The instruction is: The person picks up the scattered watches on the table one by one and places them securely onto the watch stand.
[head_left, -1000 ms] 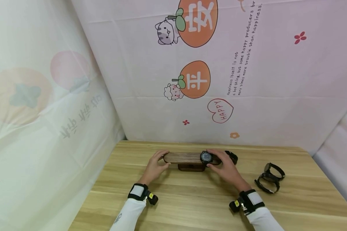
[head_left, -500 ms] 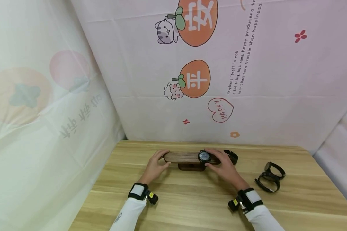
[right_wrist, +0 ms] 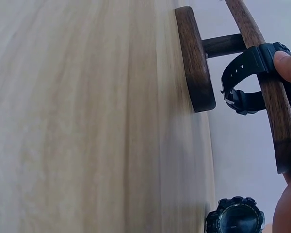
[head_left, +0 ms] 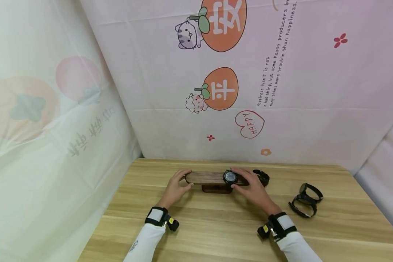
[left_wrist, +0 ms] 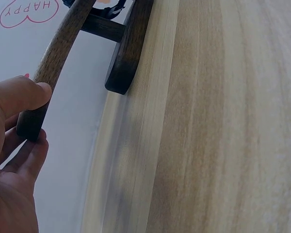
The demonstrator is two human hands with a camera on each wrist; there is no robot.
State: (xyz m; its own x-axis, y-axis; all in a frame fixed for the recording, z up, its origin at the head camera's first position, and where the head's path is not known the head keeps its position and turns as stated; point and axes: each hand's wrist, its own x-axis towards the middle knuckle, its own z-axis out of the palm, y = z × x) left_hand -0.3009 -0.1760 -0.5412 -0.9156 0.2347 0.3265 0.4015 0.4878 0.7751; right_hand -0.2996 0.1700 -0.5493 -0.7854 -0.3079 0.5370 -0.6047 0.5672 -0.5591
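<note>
A dark wooden T-shaped watch stand has its top bar (head_left: 204,178) above a small base (head_left: 217,189) near the table's back edge. My left hand (head_left: 174,188) grips the bar's left end, thumb on its near side in the left wrist view. Around the right part of the bar loops a black digital watch (head_left: 230,177), its buckled strap (right_wrist: 247,60) hanging below the bar in the right wrist view. My right hand (head_left: 253,189) pinches that watch at its case, fingers on the far side and thumb on the near side.
Just right of the stand, partly behind my right hand, lies another black watch (head_left: 262,177); its round face (right_wrist: 237,221) shows in the right wrist view. Two more black watches, an upper one (head_left: 314,193) and a lower one (head_left: 302,209), lie farther right. White printed cloth (head_left: 170,142) hangs behind the table.
My right hand has slid the watch a little to the left along the bar. The left hand keeps its grip on the bar's end, and the other watches stay put.
</note>
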